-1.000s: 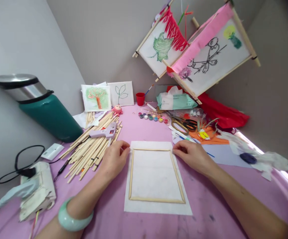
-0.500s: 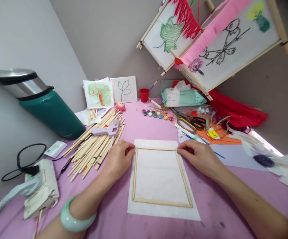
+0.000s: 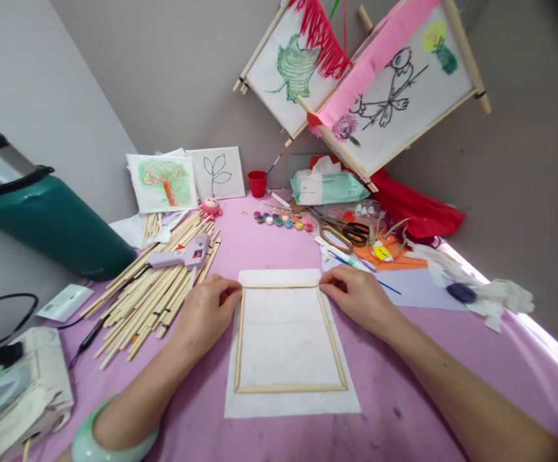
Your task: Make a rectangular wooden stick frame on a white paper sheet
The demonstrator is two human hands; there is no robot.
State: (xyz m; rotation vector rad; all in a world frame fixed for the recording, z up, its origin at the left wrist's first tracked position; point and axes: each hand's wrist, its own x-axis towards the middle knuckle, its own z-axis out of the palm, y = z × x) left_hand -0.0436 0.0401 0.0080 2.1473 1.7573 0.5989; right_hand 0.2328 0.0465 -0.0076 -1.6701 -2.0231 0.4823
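Note:
A rectangular frame of thin wooden sticks (image 3: 291,388) lies on a white paper sheet (image 3: 288,340) in front of me. The sheet's margins stick out past the frame, most clearly at top and bottom. My left hand (image 3: 211,308) pinches the frame's upper left corner between thumb and forefinger. At the upper right corner, my right hand (image 3: 356,298) has its thumb and forefinger closed in the same way. The fingertips hide both corners, so whether the paper is pinched too is unclear. A pale green bangle (image 3: 115,436) circles my left wrist.
Loose sticks (image 3: 148,295) with a lilac glue gun (image 3: 182,253) on them lie left, beside a teal bottle (image 3: 57,224) and power strip (image 3: 28,385). Paint pots (image 3: 283,221), scissors (image 3: 336,237) and wipes (image 3: 329,186) stand behind. A decorated lantern (image 3: 389,96) hangs overhead.
My view has turned slightly right, so everything sits further left in the picture. Both hands stay at the frame's upper corners, and the frame and paper keep their arrangement.

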